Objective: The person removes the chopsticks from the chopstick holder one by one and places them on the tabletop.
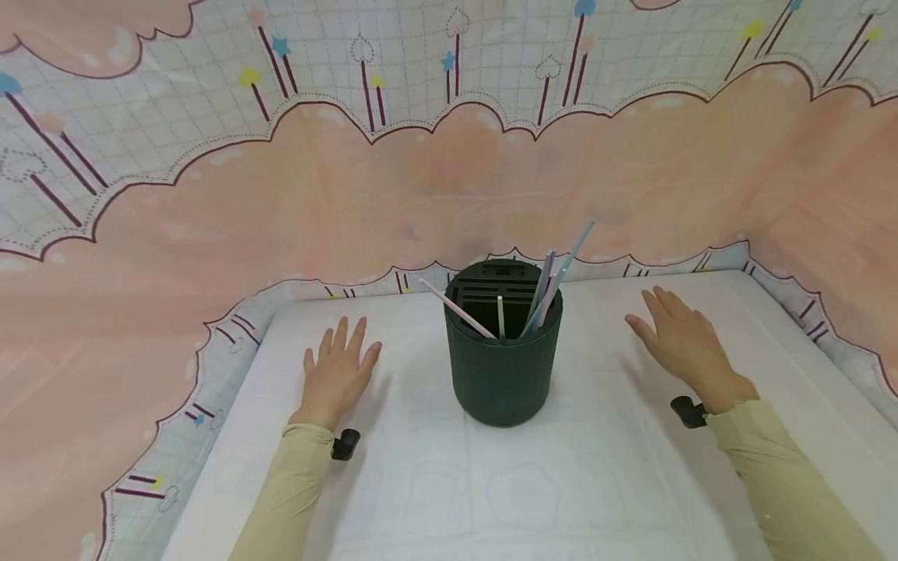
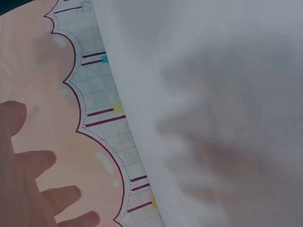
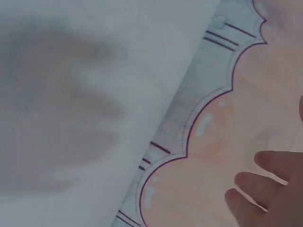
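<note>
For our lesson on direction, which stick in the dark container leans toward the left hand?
The pale pink stick poking past the left rim; the central stick stands nearly upright, and the remaining bundle leans right.

Place: a draped, booth-like corner; whether it stood in a home, an office or a studio could not be told. Creased, peach-coloured sheeting (image 1: 435, 195) lined the back and both sides. Its print ran to scalloped edges, pale grid and candle-like sticks (image 1: 573, 61) with stars (image 1: 447, 61), a party or nursery look. A plain white tabletop (image 1: 603, 483) met the sheeting at the back. Small black devices (image 1: 345, 445) at both cuffs (image 1: 309, 436) suggested a recording setup.
</note>
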`<action>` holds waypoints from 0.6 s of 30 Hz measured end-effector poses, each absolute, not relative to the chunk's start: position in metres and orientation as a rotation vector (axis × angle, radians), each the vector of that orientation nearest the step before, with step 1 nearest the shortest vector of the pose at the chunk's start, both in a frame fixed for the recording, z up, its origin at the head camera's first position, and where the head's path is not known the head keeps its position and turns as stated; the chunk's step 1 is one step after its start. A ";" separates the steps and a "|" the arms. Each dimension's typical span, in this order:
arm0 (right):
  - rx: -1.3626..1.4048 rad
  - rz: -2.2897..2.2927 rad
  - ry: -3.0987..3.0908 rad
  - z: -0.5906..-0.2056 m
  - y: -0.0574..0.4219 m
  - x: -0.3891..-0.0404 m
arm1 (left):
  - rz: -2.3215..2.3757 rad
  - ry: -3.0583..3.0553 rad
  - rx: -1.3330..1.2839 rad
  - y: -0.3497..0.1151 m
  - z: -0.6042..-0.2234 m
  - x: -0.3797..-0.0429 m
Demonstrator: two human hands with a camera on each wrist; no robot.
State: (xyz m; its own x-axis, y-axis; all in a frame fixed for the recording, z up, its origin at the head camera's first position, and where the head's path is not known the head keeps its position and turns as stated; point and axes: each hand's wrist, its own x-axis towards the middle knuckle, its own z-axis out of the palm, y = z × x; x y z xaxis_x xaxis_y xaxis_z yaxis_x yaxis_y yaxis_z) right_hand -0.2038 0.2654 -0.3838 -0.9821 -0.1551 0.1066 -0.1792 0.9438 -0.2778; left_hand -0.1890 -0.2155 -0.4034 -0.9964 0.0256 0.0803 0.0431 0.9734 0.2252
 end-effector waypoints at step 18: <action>0.366 1.171 -2.182 -0.352 0.178 -0.160 | -0.884 -2.615 -0.356 -0.134 -0.385 -0.168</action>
